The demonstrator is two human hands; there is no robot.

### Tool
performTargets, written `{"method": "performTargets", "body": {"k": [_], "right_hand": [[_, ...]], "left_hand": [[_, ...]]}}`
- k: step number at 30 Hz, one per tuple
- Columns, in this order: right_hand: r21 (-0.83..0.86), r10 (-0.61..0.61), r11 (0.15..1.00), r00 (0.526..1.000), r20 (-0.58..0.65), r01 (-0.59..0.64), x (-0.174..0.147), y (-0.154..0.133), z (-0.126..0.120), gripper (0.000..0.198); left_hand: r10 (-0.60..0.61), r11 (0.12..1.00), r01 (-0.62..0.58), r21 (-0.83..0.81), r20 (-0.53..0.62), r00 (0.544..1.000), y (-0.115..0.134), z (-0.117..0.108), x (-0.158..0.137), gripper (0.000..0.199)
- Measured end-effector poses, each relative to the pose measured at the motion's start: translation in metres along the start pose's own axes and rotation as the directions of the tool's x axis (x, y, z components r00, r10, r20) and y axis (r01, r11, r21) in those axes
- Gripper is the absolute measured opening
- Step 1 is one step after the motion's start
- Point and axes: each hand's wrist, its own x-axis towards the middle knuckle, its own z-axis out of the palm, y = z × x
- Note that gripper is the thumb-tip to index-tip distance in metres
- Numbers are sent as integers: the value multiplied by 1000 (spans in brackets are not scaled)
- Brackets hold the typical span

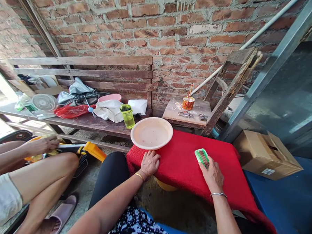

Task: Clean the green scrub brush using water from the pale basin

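A red fuzzy cloth (179,161) is spread over a low table in front of me. My left hand (149,163) lies on its near left edge with the fingers stretched out, just below a pale basin (151,134) that seems to hold cloudy water. My right hand (212,175) grips a scrub brush (202,158) over the right part of the cloth. The brush has a pale body with green and brown bristles turned upward. My right palm hides its near end.
A wooden bench (112,128) at left carries a green bottle (127,116), bags and a fan (44,102). Behind stands a chair (171,109) with a red tin (188,103) and padlocks. A cardboard box (265,155) sits at right. Another person's legs (46,175) are at left.
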Motion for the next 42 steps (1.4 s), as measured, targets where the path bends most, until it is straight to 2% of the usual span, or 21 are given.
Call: {"method": "performTargets", "body": {"k": [18,26,29,32,35,37,38,40,42], "right_hand": [[-26,21,999,999,37,-20,-1,-1,-4,58],[-40,187,982,982,36,-186,3,-6,-13,65],[-8,209,978,977,45,-209,4,-5,-13,66],[65,140,987,989,50,-144,1,-10,-8,65],[145,-38,989,997,70,27,-3,-25,1,62],[138,-138,983,985,99,124,-4,-33,5,59],[109,-152,984,982,109,140,-4,-34,5,58],[21,-80,997,991,111,78,-1,-27,0,58],[-48,85,996,992,91,-80,4,-6,-12,63]], "left_hand": [[1,1000,-1,19,-3,1000,0,1,-2,23],[7,1000,-7,6,-33,999,0,3,-2,22],[10,1000,-10,1,-30,1000,0,3,-2,23],[6,1000,-6,0,-23,1000,0,2,-2,24],[-1,1000,1,3,-14,1000,1,2,-2,24],[-2,1000,2,1,-5,1000,1,2,-2,24],[-1,1000,1,-1,-4,1000,1,2,-2,24],[2,1000,-2,-3,-9,1000,1,3,-2,24],[7,1000,-7,-1,-18,1000,0,3,-2,23]]}}
